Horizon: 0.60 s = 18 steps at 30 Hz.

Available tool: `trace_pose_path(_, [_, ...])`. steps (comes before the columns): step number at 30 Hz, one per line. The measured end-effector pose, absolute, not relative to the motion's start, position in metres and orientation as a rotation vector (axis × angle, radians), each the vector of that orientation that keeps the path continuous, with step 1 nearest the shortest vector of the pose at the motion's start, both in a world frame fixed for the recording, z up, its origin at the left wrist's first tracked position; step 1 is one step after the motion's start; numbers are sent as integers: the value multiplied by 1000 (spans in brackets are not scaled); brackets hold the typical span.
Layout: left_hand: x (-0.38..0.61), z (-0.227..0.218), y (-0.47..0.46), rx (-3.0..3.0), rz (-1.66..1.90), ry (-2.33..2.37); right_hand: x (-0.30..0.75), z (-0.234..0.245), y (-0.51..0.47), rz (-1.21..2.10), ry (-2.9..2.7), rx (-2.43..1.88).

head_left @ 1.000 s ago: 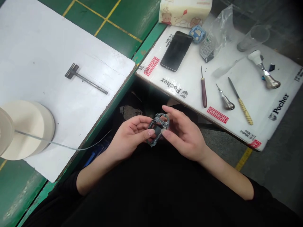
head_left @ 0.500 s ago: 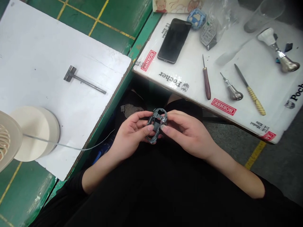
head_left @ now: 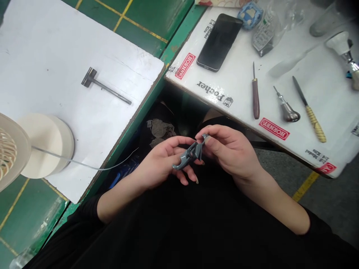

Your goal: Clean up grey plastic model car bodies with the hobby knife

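A small dark grey model part (head_left: 185, 160) with open gaps and curved, arch-like edges is held up over my lap, turned side-on. My right hand (head_left: 234, 151) pinches its upper right end between thumb and forefinger. My left hand (head_left: 158, 162) has its fingers around the lower left part, with the thumb mostly hidden behind it. The left middle and ring fingertips show below the part. Its far side is hidden from me.
At left, a small hammer (head_left: 106, 86) and a cream desk fan (head_left: 50, 145) stand on a white board (head_left: 70, 48). The right-hand table carries a phone (head_left: 219, 42), a wooden-handled awl (head_left: 255, 93), a metal-handled tool (head_left: 287, 108), a yellow-handled file (head_left: 311, 112) and a plastic bag (head_left: 266, 31).
The part has been turned from showing its broad face to showing its side. My right hand has shifted to its upper end. The camera view has moved slightly.
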State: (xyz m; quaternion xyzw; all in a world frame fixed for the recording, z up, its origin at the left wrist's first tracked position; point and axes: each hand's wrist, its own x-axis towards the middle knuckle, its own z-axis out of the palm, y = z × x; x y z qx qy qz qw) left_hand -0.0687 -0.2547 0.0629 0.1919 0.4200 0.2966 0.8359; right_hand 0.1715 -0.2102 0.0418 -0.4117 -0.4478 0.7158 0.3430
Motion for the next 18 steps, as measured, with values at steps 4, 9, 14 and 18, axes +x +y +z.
trace_pose_path(4, [-70, 68, -257, 606, 758, 1115, 172, 38, -211, 1916, -1085, -1089])
trace_pose_path(9, [-74, 67, -259, 467, 695, 963, 171, 35, -210, 1988, -1036, -1179])
trace_pose_path(14, [-74, 62, -263, 552, 737, 1003, 170, 38, -213, 1718, -1218, -1300])
trace_pose_path(18, [-75, 59, -263, 667, 768, 1085, 171, 50, -218, 1422, -1461, -1353])
